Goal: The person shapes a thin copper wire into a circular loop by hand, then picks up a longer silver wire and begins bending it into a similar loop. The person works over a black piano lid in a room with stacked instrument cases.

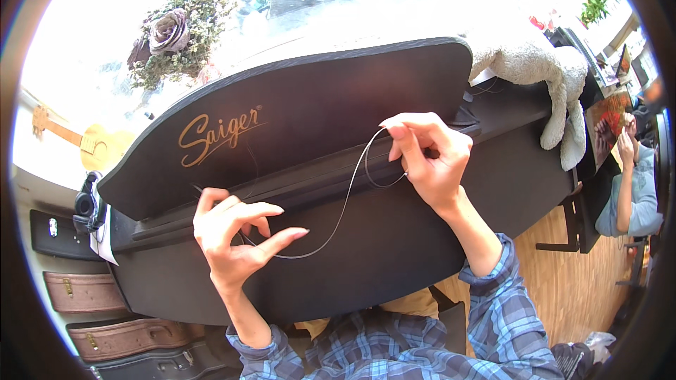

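Between my hands a thin silvery guitar string (338,222) sags in a loose curve in front of a black digital piano (338,274). My right hand (435,169) pinches it between thumb and forefinger; a small loop hangs below the pinch and runs back under the curled fingers. Lower on the left, my left hand (236,236) spreads its thumb and forefinger apart. The string passes behind that thumb into the other, curled fingers, where its hold is partly hidden. Behind both hands stands the piano's black music rest (338,91) with gold lettering.
At right, a white plush toy (556,77) drapes over the piano's edge, and another person (630,190) sits beyond. Left are headphones (88,204), a small wooden guitar (102,146) and brown instrument cases (134,338). A flower arrangement (176,35) lies behind the music rest.
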Action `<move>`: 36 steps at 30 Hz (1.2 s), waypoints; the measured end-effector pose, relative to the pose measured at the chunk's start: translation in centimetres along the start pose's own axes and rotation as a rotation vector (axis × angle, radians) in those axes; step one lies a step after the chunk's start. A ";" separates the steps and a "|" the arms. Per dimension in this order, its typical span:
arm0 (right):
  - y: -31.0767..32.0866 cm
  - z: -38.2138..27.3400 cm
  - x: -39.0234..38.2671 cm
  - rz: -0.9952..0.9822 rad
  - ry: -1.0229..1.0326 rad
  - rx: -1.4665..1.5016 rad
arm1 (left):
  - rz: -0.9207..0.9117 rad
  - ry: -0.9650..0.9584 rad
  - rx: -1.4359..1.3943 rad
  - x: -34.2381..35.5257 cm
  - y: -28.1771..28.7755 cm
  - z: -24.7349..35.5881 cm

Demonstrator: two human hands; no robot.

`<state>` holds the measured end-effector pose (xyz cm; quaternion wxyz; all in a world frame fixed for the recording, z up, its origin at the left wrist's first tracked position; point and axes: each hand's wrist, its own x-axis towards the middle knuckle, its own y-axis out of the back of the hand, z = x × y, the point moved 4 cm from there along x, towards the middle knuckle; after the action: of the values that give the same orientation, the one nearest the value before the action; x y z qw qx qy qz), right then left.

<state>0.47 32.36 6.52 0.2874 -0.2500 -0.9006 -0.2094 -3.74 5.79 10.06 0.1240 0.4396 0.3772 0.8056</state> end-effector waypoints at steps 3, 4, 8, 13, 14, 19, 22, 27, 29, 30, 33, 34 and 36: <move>0.2 0.4 -0.2 0.047 -0.014 0.055 | 0.178 -0.069 0.263 -0.5 0.3 0.5; 0.1 0.5 -0.2 0.061 -0.003 0.090 | 0.241 -0.081 0.318 -0.8 0.4 0.6; 0.0 0.4 -0.6 0.070 0.070 0.130 | 0.461 -0.168 0.495 -1.7 1.1 1.3; -0.2 -0.3 -1.3 0.080 0.304 0.171 | 0.365 -0.138 0.681 -4.7 3.1 3.7; -0.2 -0.5 -1.6 0.082 0.360 0.180 | 0.330 -0.175 0.750 -5.7 3.6 4.6; -1.5 -2.0 -2.5 -0.083 0.662 0.047 | 0.270 -0.021 0.709 -10.2 6.1 10.0; -3.1 -2.6 -3.1 -0.282 0.685 0.129 | 0.177 0.197 0.520 -11.3 6.7 12.6; -4.8 -2.5 -3.6 -0.427 0.486 0.179 | -0.134 0.687 -0.437 -12.9 6.4 11.0; -4.9 -2.1 -3.5 -0.462 0.362 0.237 | -0.242 0.646 -0.683 -12.7 5.4 9.3; -4.8 -1.9 -3.4 -0.483 0.318 0.231 | -0.255 0.645 -0.749 -12.4 4.8 8.3; -4.5 -1.5 -3.1 -0.518 0.269 0.194 | -0.070 0.757 -1.009 -10.2 2.7 4.3; -4.3 -1.4 -3.0 -0.499 0.258 0.191 | -0.003 0.777 -0.995 -9.2 2.1 3.2; -4.4 -1.1 -2.9 -0.510 0.196 0.163 | -0.083 0.778 -0.861 -6.7 -0.3 1.6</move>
<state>0.49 27.40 4.49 0.3301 0.0299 -0.9163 -0.2250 1.39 3.27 6.25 0.1753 0.0061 0.0501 0.9832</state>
